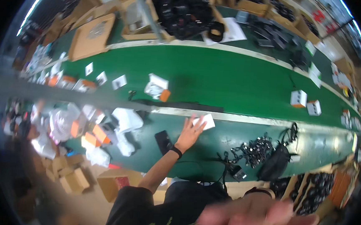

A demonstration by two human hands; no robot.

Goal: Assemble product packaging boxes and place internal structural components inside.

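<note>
My left hand (190, 135) reaches over the near table, its fingers stretched out and apart. Its fingertips touch a small flat white piece (208, 122) at the rail edge; whether it is a card or a thin box I cannot tell. Just left of that wrist lies a black phone-like slab (162, 142). My right hand (254, 221) is raised close to me at the lower right, blurred by motion, with fingers spread and nothing visible in them. On the table beyond it sits a pile of small dark, shiny parts (254, 152), next to a black pouch (274, 161).
A green conveyor belt (233, 74) runs across behind the rail. On it stand an opened white-and-orange box (156, 87) and two small boxes (298, 98) at the right. White plastic bags (127, 120) and orange boxes crowd the left. Cartons of black goods (181, 12) line the far side.
</note>
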